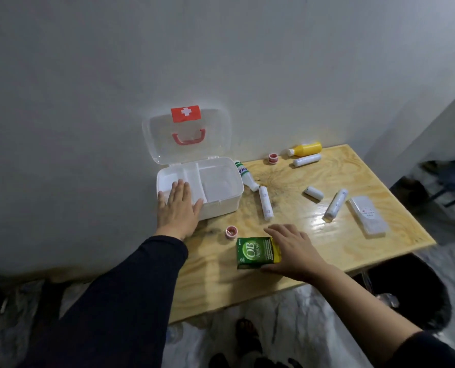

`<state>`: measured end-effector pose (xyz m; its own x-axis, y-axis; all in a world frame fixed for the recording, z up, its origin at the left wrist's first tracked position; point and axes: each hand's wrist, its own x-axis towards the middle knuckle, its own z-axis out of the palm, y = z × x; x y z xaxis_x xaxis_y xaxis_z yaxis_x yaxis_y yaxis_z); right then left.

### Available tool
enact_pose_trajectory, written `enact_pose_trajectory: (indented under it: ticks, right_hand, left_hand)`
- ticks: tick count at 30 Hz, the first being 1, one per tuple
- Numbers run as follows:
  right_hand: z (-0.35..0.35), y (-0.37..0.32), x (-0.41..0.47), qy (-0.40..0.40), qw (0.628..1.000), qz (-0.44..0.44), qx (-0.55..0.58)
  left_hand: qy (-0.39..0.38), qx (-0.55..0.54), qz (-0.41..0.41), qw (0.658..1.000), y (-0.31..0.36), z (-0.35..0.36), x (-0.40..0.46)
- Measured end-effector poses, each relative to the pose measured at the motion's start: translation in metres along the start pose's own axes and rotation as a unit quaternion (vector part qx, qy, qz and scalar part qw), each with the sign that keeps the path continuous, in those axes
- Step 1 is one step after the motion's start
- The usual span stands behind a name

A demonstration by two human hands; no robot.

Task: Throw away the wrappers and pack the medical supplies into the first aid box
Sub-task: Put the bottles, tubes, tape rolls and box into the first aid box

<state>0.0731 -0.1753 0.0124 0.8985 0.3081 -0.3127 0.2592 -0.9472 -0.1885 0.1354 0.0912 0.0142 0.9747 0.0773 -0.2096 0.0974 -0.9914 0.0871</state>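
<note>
The white first aid box [222, 201] stands open at the table's back left, its lid with a red cross leaning on the wall. My left hand [178, 208] lies flat on the box's front left corner, fingers apart. My right hand [291, 251] grips a green carton [255, 252] near the front edge. A small red tape roll [231, 231] lies just left of the carton. Wrapped bandage rolls [265, 203] [335, 203] [314, 193] [306, 160], a white-and-green bottle [245, 175], a yellow bottle [306, 149], another tape roll [273, 158] and a flat clear pack [368, 215] are scattered on the wood.
The wooden table [327, 251] stands against a grey wall. A black bin [412, 288] sits on the floor below the table's right front corner. My feet in sandals [247, 338] show under the front edge.
</note>
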Motion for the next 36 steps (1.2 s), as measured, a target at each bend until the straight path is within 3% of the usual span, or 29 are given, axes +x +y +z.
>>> enact_pose_trajectory:
  ticks: [6, 12, 19, 26, 36]
  right_hand:
    - [0.016, 0.008, -0.011, 0.016, 0.996, 0.035, 0.075]
    - [-0.028, 0.013, -0.001, 0.079, 0.988, 0.031, 0.131]
    - [-0.104, -0.018, 0.066, 0.166, 0.985, -0.009, 0.054]
    - [-0.120, -0.067, 0.138, 0.121, 0.989, -0.050, -0.074]
    - [-0.074, -0.097, 0.191, 0.030, 0.994, -0.099, -0.024]
  left_hand:
    - [0.007, 0.010, -0.002, 1.000, 0.000, 0.004, 0.000]
    - [0.007, 0.016, 0.001, 1.000, 0.000, 0.001, -0.001]
    - [0.011, 0.001, 0.009, 1.000, -0.002, 0.001, 0.001]
    - [0.015, -0.006, 0.006, 1.000, -0.002, 0.000, 0.003]
    - [0.039, -0.021, 0.018, 0.999, -0.006, 0.006, 0.005]
